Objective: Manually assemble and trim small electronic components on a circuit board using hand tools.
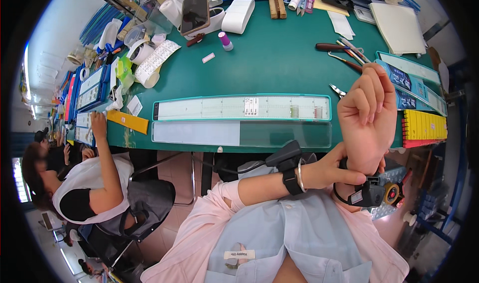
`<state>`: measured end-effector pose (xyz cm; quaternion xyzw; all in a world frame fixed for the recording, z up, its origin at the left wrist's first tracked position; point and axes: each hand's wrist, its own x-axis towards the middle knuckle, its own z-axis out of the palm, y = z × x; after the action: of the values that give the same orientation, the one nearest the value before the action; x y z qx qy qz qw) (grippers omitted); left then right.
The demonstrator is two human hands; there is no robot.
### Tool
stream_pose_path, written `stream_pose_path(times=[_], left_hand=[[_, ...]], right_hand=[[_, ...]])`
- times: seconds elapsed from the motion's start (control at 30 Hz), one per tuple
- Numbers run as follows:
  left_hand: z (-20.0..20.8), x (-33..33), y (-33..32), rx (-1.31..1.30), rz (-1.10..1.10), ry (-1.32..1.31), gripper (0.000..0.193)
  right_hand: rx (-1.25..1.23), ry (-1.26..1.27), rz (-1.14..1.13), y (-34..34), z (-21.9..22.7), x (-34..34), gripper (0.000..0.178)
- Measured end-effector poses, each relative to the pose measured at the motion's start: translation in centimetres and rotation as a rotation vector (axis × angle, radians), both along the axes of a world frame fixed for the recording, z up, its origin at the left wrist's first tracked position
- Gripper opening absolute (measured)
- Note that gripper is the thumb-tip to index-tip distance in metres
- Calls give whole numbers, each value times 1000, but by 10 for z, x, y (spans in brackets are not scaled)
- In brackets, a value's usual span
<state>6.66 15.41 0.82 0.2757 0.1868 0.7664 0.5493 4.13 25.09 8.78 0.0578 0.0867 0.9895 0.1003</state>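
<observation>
My left hand (332, 171) reaches across and is wrapped round my right wrist, the thumb beside a black strapped-on device (368, 192). Some of its fingers are hidden behind the wrist. My right hand (368, 101) is raised over the table's right side, its fingers curled in a loose fist with nothing visible in them. Left of it, metal-tipped pliers (338, 90) lie partly hidden. A long teal-rimmed case (219, 109) lies open along the near table edge, its clear lid (279, 134) towards me. Small bundles of thin pieces sit in the case's right part.
Brown-handled tools (332, 47) and blue packages (406, 83) lie at the right, above a yellow-and-red stack (424, 127). A purple-capped bottle (225, 41), a phone (195, 12) and paper rolls (147, 76) stand farther back. A co-worker (92, 193) sits at the left.
</observation>
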Motion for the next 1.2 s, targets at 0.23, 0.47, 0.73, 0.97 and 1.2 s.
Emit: stream_pose_path(times=[0.23, 0.47, 0.73, 0.97, 1.2], left_hand=[[31, -48, -53, -364, 337, 877, 68], [26, -78, -121, -588, 669, 1322, 48], [-9, -69, -129, -868, 925, 1681, 78], [-14, -76, -137, -982, 806, 1701, 86], [-9, -80, -136, -977, 805, 1743, 80]], right_hand=[[899, -178, -501, 43, -2, 26, 17], [1542, -944, -656, 102, -58, 67, 16], [2361, -926, -525, 112, -76, 69, 28], [2293, -909, -443, 110, -80, 57, 27], [2193, -898, -339, 104, -102, 60, 26]])
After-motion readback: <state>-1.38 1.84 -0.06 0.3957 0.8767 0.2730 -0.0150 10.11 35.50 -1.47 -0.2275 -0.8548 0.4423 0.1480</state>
